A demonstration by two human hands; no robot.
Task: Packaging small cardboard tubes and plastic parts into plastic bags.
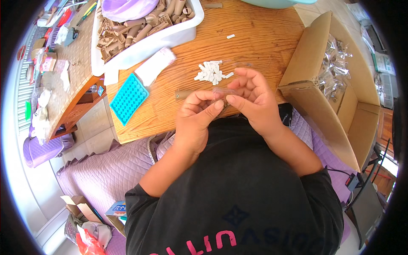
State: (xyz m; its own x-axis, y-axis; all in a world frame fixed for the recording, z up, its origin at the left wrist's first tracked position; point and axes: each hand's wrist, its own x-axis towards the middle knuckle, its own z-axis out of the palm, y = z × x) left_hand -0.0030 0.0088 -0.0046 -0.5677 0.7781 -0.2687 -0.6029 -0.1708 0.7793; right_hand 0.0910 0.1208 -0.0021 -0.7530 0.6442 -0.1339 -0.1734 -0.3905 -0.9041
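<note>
Just above the table's near edge, my left hand (193, 112) and my right hand (260, 102) meet, each with thumb and fingers closed. Between their fingertips is a small clear plastic bag (222, 91); something dark shows at its lower part, too covered to make out. The other fingers of my right hand curl loosely above the pinch. Beside my left fingers lies a brown half-round plastic piece (182, 94), partly hidden by the hand. Beyond my hands is a small pile of white strips (209, 72).
On the wooden table (238, 29) are a teal gridded tray (129, 99), a white packet (155, 67) and a lone white strip (230, 36). A white bin (148, 52) of brown pieces stands far left. At right, an open cardboard box (308, 55) holds clear-bagged items (334, 63).
</note>
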